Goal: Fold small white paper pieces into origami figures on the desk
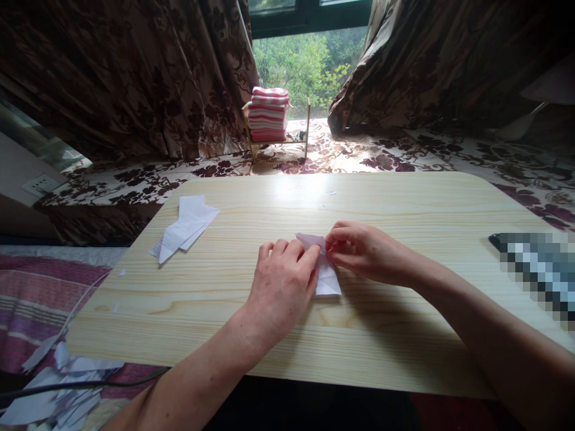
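Observation:
A small folded piece of pale paper [327, 280] lies near the middle of a light wooden table [404, 203]. My left hand [283, 284] rests on its left side, fingers curled and pressing down on the paper. My right hand [362, 251] comes in from the right, its fingertips pinching the paper's upper edge. Part of the paper is hidden under both hands.
Strips of white paper [185, 227] lie on the table's left side. A dark, partly blurred object [534, 263] sits at the right edge. A small wooden rack with striped folded cloths [268, 114] stands by the window behind. Paper scraps [58, 383] and a cable lie lower left.

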Available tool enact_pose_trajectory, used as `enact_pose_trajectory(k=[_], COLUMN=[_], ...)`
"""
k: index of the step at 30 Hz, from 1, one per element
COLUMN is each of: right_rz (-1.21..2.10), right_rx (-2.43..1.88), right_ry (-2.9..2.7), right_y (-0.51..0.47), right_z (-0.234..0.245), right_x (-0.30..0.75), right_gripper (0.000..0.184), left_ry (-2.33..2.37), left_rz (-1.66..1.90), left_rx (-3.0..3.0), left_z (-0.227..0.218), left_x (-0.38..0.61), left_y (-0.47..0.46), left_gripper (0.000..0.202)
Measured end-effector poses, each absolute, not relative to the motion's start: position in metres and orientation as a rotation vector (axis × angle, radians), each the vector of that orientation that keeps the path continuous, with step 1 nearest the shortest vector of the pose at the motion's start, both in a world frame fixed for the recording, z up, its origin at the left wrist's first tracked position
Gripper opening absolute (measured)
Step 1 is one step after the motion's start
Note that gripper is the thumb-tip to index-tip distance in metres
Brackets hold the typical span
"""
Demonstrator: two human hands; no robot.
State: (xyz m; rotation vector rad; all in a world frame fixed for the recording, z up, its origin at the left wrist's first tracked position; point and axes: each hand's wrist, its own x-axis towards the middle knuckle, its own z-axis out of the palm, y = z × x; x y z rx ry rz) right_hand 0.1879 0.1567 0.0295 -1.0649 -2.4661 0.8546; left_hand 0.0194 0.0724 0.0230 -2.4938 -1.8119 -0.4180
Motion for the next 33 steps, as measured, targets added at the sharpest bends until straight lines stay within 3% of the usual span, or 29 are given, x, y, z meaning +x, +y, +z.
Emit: enact_pose_trajectory(k=[33], right_rz=[0.962], right_rx=[-1.097], right_ry=[-2.431], right_y=[0.1547], right_z=[0.0314], right_x=[0.1871], right_gripper=[0.013], left_ry=[-1.799], left_rz=[-0.483], left_rx=[-2.476], left_z=[0.0209], left_x=[0.0193], left_y=[0.0735], left_gripper=[0.026])
